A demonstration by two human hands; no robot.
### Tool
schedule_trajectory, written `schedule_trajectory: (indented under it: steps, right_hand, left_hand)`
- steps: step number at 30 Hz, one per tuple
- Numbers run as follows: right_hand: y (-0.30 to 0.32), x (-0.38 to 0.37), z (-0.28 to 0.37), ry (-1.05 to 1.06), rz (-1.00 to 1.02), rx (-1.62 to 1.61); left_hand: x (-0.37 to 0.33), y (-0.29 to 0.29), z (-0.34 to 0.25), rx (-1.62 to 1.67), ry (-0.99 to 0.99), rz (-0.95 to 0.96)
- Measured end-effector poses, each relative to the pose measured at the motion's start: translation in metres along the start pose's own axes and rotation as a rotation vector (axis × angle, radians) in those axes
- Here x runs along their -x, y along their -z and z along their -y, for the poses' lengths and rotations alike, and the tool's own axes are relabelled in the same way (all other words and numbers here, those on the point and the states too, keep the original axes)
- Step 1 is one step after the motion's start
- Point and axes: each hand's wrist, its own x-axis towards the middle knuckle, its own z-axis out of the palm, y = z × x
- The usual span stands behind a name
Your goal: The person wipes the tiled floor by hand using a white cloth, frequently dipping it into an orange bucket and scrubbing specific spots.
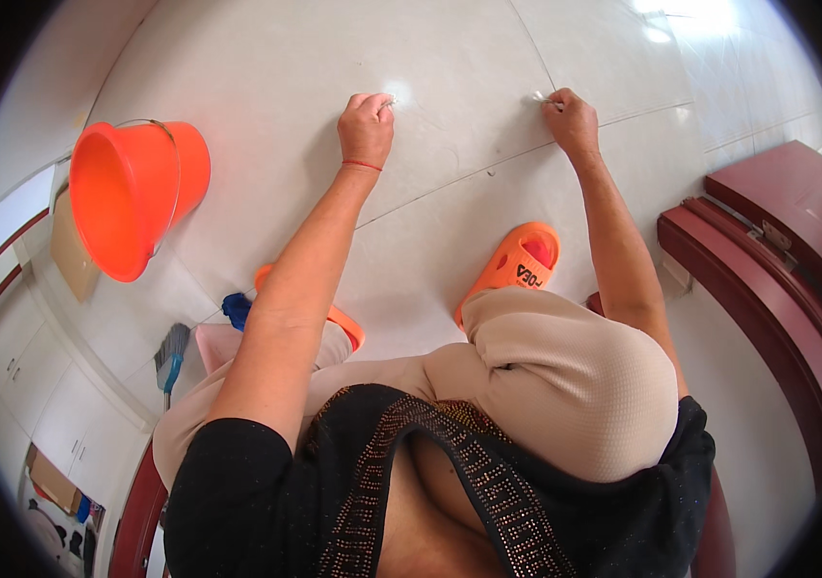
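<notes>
Both my arms stretch forward over the pale tiled floor point(450, 154). My left hand point(368, 127), with a thin red cord round the wrist, is closed low over the tiles. At its fingertips shows a small pale bit, too small to name, beside a bright glare spot. My right hand point(573, 123) is closed too, near a tile joint. Between its thumb and fingers a small white scrap point(539, 97) pokes out; its kind cannot be made out. A tiny dark bit point(491, 173) lies on the floor between the hands.
An orange bucket point(197, 164) with a wire handle lies tipped at the left. An orange slipper point(527, 252) is on my foot. A grey-bristled broom point(172, 345) and blue item point(237, 310) are left of my legs. Dark red wooden furniture or door parts point(777, 207) stand at right.
</notes>
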Motion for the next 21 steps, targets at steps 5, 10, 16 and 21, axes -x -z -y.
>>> schedule_trajectory:
  steps: [5,10,16,21]
  right_hand:
    - [-0.027,0.032,0.021,0.189,0.058,0.045]
    - [-0.021,0.049,0.035,-0.056,0.338,-0.514]
    - [-0.016,0.021,0.042,-0.125,0.171,-0.592]
    - [-0.012,0.006,0.056,-0.107,0.102,-0.661]
  left_hand:
    - [0.016,-0.029,-0.024,-0.095,-0.179,0.121]
    - [0.011,-0.025,-0.034,0.019,-0.189,-0.006]
    - [-0.049,0.008,0.018,-0.053,0.158,-0.250]
    - [-0.078,0.011,0.031,-0.283,0.230,-0.222]
